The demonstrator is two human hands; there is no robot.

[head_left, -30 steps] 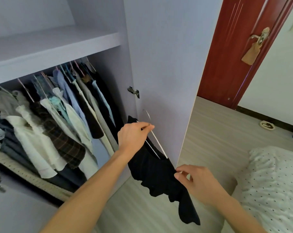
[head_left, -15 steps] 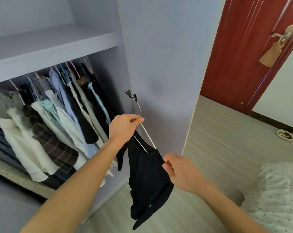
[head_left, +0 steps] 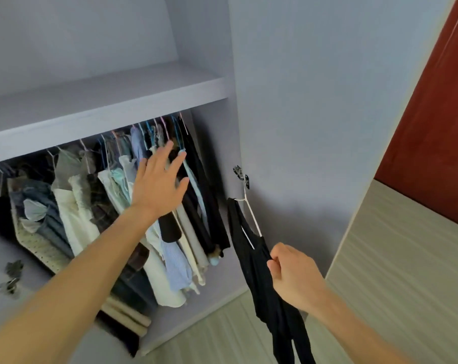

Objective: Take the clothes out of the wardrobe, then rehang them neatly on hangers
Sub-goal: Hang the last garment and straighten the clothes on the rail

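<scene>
Pinching black top (head_left: 251, 271), right hand (head_left: 293, 277); left hand (head_left: 159, 185) spread.

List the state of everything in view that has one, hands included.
left hand, open, fingers spread, reaching at the hanging clothes.
right hand, pinching the black garment.
black garment, on the white hanger, hanging down.
white hanger, hook up at the door hinge.
wardrobe door, open.
hanging clothes, on hangers, packed together.
</scene>
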